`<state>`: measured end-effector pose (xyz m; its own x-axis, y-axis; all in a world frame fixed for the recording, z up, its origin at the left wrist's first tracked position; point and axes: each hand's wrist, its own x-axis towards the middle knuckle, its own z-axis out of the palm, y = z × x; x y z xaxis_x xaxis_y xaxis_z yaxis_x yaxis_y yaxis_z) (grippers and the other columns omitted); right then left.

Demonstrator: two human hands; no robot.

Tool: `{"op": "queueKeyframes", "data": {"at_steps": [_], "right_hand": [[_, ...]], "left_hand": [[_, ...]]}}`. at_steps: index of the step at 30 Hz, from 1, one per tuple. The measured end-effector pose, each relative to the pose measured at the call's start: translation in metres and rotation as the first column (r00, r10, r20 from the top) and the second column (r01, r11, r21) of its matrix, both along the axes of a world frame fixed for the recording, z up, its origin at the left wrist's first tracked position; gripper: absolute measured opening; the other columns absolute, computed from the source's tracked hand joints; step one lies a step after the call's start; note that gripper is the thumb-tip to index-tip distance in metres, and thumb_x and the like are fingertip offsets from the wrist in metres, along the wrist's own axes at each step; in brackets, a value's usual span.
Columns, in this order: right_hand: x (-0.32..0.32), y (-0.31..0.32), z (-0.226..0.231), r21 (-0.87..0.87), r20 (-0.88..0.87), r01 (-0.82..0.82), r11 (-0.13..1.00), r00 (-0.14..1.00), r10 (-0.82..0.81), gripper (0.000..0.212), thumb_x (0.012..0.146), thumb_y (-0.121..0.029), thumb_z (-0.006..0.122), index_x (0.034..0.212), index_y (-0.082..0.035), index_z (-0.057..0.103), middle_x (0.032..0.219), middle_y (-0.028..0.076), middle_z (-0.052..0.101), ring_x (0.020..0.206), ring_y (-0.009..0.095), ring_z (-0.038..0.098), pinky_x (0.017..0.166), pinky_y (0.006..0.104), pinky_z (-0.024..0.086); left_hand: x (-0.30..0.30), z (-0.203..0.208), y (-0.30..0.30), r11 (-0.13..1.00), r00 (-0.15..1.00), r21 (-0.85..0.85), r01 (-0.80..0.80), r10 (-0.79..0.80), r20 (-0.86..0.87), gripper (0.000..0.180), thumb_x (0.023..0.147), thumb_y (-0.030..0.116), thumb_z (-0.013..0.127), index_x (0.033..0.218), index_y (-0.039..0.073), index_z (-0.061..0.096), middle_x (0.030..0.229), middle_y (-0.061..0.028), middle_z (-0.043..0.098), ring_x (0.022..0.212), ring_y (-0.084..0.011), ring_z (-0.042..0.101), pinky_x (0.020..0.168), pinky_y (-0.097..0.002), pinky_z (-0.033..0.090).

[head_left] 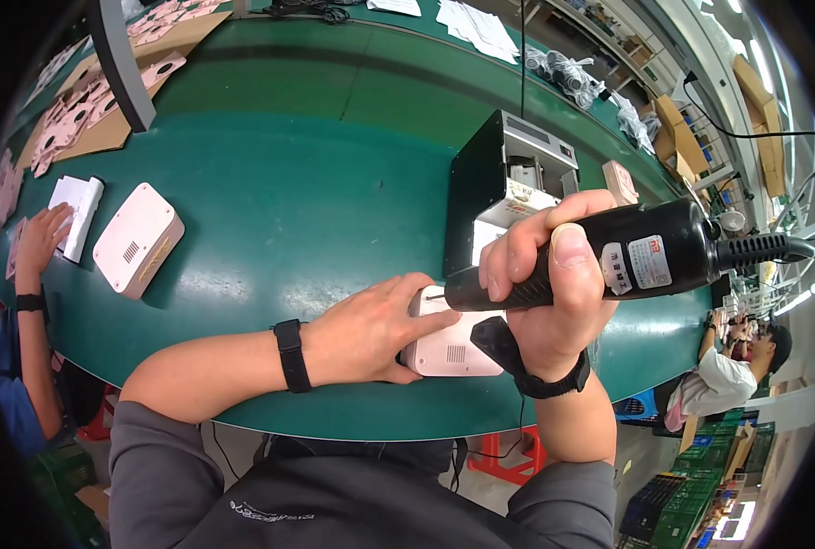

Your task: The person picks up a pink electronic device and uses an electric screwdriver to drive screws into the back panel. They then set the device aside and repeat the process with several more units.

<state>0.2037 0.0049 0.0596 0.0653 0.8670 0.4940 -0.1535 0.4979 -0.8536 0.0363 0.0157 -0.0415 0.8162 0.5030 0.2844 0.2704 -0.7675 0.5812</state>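
Note:
My right hand (558,284) is wrapped round a black corded electric screwdriver (641,252), held nearly level with its cord running off to the right. The thin bit points left and reaches a corner of a pink plastic housing (458,352) that has a slotted vent. Whether the tip sits in a screw cannot be made out. My left hand (371,329) grips the left side of this housing, thumb and fingers around it, on the green table. A strap is on each wrist. My right hand hides part of the housing's right side.
A second pink housing (135,240) rests at the left, near a co-worker's hand (46,233) on a white part. Behind my right hand stands a black box-shaped machine (481,178). Pink flat parts lie on cardboard (115,133) at the far left. A grey post (122,69) rises there.

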Motion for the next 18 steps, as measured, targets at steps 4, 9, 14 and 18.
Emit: {"op": "queueKeyframes", "data": {"at_steps": [4,9,14,18], "right_hand": [[0.002,0.001,-0.002,-0.008,0.095,0.003,1.0,0.995,-0.002,0.019,0.093,-0.021,0.051,0.099,-0.005,0.042,0.062,0.009,0.049,0.046,0.018,0.048,0.049,0.0354,0.046],[0.003,0.001,-0.006,-0.01,0.051,-0.017,1.0,0.999,0.017,0.02,0.093,-0.022,0.052,0.098,-0.006,0.041,0.062,0.009,0.049,0.045,0.018,0.047,0.049,0.035,0.046],[-0.001,0.002,-0.003,-0.023,0.052,0.019,1.0,0.998,-0.017,0.017,0.094,-0.021,0.051,0.1,-0.006,0.045,0.062,0.008,0.049,0.046,0.017,0.047,0.048,0.0355,0.044],[0.006,0.0,0.005,0.021,-0.068,0.077,0.997,0.995,-0.075,0.017,0.095,-0.022,0.05,0.101,-0.006,0.049,0.064,0.006,0.049,0.047,0.017,0.046,0.048,0.0349,0.043]], "left_hand": [[0.002,-0.005,0.001,1.0,1.0,-0.007,0.009,-0.009,0.017,0.084,0.059,0.022,0.088,0.135,0.015,0.054,0.13,-0.0207,0.045,0.115,-0.0384,0.054,0.096,-0.0443,0.05],[0.0,-0.006,0.0,0.999,1.0,-0.029,0.015,-0.015,-0.002,0.086,0.061,0.024,0.088,0.138,0.019,0.052,0.131,-0.0213,0.044,0.117,-0.0398,0.052,0.096,-0.0457,0.049],[0.003,-0.005,0.001,1.0,1.0,0.019,0.004,-0.004,0.027,0.082,0.058,0.021,0.089,0.133,0.013,0.056,0.13,-0.0198,0.044,0.114,-0.0382,0.054,0.097,-0.0434,0.049],[0.002,-0.008,0.001,1.0,0.999,-0.003,0.001,-0.001,0.032,0.082,0.06,0.023,0.088,0.134,0.014,0.055,0.13,-0.0199,0.044,0.114,-0.0379,0.054,0.096,-0.043,0.05]]}}
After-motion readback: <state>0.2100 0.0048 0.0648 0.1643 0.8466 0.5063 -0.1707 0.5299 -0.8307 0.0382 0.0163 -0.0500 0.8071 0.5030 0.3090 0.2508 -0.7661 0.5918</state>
